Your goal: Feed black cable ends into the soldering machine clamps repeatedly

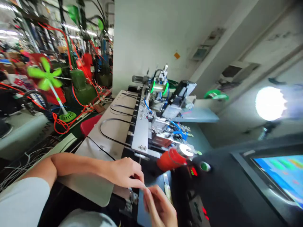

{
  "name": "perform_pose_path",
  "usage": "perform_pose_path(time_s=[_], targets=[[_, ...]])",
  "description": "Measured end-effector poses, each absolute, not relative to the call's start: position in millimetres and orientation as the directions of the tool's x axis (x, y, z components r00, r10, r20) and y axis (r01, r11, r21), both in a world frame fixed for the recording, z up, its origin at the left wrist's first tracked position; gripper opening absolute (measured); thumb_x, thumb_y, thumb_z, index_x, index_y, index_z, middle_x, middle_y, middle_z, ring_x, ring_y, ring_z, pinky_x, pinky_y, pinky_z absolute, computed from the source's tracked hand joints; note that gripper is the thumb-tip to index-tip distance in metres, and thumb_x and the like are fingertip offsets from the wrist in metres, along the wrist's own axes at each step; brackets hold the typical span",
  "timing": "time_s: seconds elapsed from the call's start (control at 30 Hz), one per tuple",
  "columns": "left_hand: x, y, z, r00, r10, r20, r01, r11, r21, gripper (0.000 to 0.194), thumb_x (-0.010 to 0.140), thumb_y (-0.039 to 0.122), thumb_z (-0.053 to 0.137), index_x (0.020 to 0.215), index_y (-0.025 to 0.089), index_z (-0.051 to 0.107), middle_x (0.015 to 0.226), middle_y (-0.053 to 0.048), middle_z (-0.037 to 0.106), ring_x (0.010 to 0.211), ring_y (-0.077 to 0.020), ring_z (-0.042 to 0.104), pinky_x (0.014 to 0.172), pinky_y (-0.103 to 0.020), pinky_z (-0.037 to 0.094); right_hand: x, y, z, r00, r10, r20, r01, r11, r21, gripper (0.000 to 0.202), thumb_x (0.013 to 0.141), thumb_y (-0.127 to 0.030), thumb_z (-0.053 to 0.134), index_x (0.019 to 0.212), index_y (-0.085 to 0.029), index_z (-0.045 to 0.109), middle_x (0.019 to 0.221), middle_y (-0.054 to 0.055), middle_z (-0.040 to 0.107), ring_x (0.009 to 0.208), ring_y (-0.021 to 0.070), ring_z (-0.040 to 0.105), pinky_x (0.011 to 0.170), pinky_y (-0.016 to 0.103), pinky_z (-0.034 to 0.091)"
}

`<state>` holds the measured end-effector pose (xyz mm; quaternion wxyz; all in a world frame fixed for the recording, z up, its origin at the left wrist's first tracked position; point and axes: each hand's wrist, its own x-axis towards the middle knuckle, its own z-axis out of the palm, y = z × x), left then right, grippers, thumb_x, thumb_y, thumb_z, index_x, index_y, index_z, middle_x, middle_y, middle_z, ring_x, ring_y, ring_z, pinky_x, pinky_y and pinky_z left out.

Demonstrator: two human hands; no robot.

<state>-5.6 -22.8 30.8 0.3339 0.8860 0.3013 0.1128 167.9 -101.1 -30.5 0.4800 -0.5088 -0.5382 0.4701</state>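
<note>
Pinching a tiny pale piece (144, 186), too small to identify, the right hand (161, 203) has its fingers bunched, the piece at their tips toward eleven o'clock. The left hand (125, 171) meets it there, the piece at its four o'clock; whether its fingers grip too, I cannot tell. A red cylinder (171, 160) sits near, toward one o'clock.

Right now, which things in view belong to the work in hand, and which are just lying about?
Apparently in use:
- left hand and right hand, fingertips together; anything pinched is too small to identify

Apparently just around:
- red cylinder, beyond the hands
- green fan, at left
</note>
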Motion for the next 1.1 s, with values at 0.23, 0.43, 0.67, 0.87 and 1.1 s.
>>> perform_pose_path(time_s=[0.23, 0.43, 0.67, 0.87, 1.1], targets=[[-8, -26, 20, 0.749, 0.653, -0.112, 0.525, -0.482, 0.701, 0.015, 0.086, 0.016, 0.056, 0.075, 0.014, 0.064, 0.070, 0.001, 0.059, 0.062, -0.0101, 0.052, 0.059, -0.020, 0.037, 167, -89, -21, -0.084, 0.996, 0.003, 0.197, 0.019, -0.980, 0.033, 0.083, -0.033, 0.058, 0.056, -0.018, 0.044, 0.053, -0.006, 0.036, 0.051, 0.0076, 0.032, 0.048, 0.021, 0.026], [-9, -21, 27, 0.651, 0.752, -0.098, 0.497, -0.326, 0.804, 0.023, 0.090, 0.028, 0.050, 0.076, 0.014, 0.061, 0.069, 0.001, 0.057, 0.061, -0.0092, 0.051, 0.058, -0.019, 0.039, 154, -91, -30, 0.352, 0.929, 0.116, 0.111, 0.082, -0.990, 0.023, 0.089, -0.034, 0.057, 0.072, -0.018, 0.058, 0.060, -0.004, 0.047, 0.054, 0.0086, 0.042, 0.052, 0.022, 0.034], [-11, -23, 16, 0.715, 0.699, -0.005, 0.476, -0.482, 0.736, 0.024, 0.091, 0.026, 0.050, 0.075, 0.013, 0.062, 0.069, 0.001, 0.056, 0.059, -0.0087, 0.049, 0.055, -0.019, 0.034, 153, -91, -35, 0.009, 1.000, -0.018, -0.144, -0.016, -0.989, 0.022, 0.086, -0.035, 0.064, 0.074, -0.018, 0.057, 0.062, -0.004, 0.052, 0.056, 0.0084, 0.045, 0.052, 0.021, 0.036], [-8, -28, 16, 0.680, 0.727, 0.096, 0.389, -0.468, 0.793, 0.021, 0.093, 0.023, 0.048, 0.079, 0.013, 0.059, 0.071, 0.001, 0.054, 0.060, -0.0073, 0.049, 0.058, -0.019, 0.038, 129, -96, -31, 0.336, 0.921, 0.196, -0.059, 0.228, -0.972, 0.019, 0.089, -0.022, 0.060, 0.072, -0.018, 0.053, 0.064, -0.005, 0.049, 0.057, 0.0076, 0.042, 0.053, 0.021, 0.035], [-6, -36, 16, 0.629, 0.778, -0.004, 0.251, -0.198, 0.948, 0.022, 0.095, 0.032, 0.048, 0.084, 0.014, 0.056, 0.067, 0.003, 0.052, 0.053, -0.0064, 0.051, 0.051, -0.017, 0.042, 89, -92, -36, 0.619, 0.689, 0.377, 0.043, 0.449, -0.892, 0.010, 0.091, -0.012, 0.053, 0.084, -0.020, 0.053, 0.071, -0.004, 0.052, 0.057, 0.0065, 0.048, 0.054, 0.018, 0.041]])
